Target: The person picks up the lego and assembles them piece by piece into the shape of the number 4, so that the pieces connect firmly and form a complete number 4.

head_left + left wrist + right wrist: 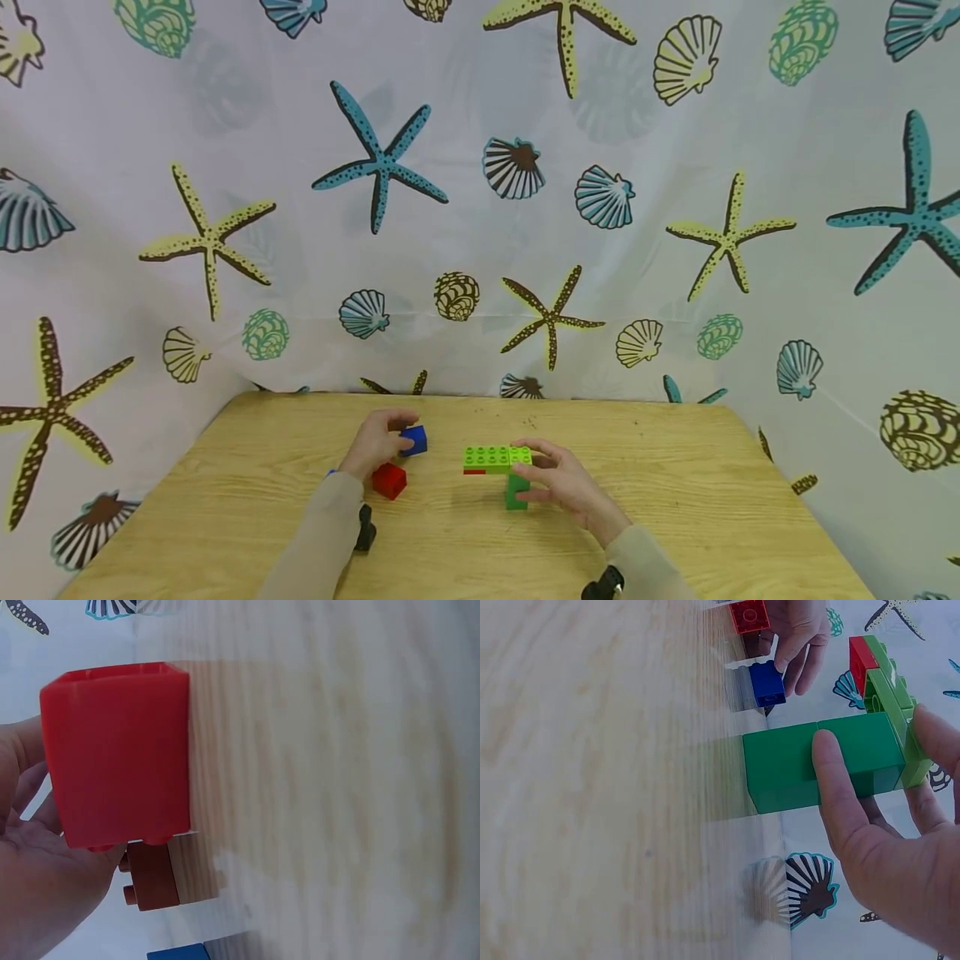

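Note:
My left hand [378, 439] is at a blue brick [413, 440] on the table, its thumb against the near side and fingers curving behind. The right wrist view shows that thumb on the blue brick [768, 684] too. A red brick [389, 481] lies on its side by the left wrist, hollow underside facing right; it fills much of the left wrist view. My right hand [566, 483] grips a standing build: stacked dark green bricks [817, 765] under a light green top row [487, 459], which juts left. A red piece [860, 664] sits beneath the row's far end.
A brown brick [154, 876] and another blue brick [178, 952] lie left of the red brick, mostly hidden by the left arm in the head view. The wooden table [675, 500] ends at a white cloth [465, 225] printed with starfish and shells.

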### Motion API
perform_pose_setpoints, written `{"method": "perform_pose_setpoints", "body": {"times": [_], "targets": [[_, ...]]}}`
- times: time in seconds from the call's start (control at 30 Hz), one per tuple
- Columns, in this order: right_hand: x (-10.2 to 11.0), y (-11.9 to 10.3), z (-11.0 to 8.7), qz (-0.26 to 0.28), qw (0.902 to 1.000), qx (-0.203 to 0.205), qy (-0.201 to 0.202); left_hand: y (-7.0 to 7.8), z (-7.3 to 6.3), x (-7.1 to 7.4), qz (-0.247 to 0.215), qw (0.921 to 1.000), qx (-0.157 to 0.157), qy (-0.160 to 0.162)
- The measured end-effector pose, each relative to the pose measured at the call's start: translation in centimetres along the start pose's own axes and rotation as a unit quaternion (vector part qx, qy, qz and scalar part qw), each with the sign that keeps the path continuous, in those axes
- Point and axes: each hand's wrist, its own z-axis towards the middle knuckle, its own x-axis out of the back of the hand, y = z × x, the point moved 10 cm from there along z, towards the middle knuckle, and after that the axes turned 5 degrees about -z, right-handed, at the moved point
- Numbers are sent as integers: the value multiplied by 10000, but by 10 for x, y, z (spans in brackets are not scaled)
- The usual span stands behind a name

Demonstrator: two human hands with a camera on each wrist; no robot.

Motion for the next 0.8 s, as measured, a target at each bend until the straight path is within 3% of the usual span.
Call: {"method": "perform_pose_setpoints", "body": {"times": [0.3, 0.6, 0.8], "targets": [[-1, 0, 0, 6, 10000, 28, -56, -4, -1, 0, 38, 9998, 216, 3], [-1, 2, 1, 18, 10000, 8, -46, -5, -2, -2, 276, 9993, 225, -85], [0, 1, 1, 18, 10000, 50, -65, -3, -2, 0, 100, 9994, 327, -14]]}}
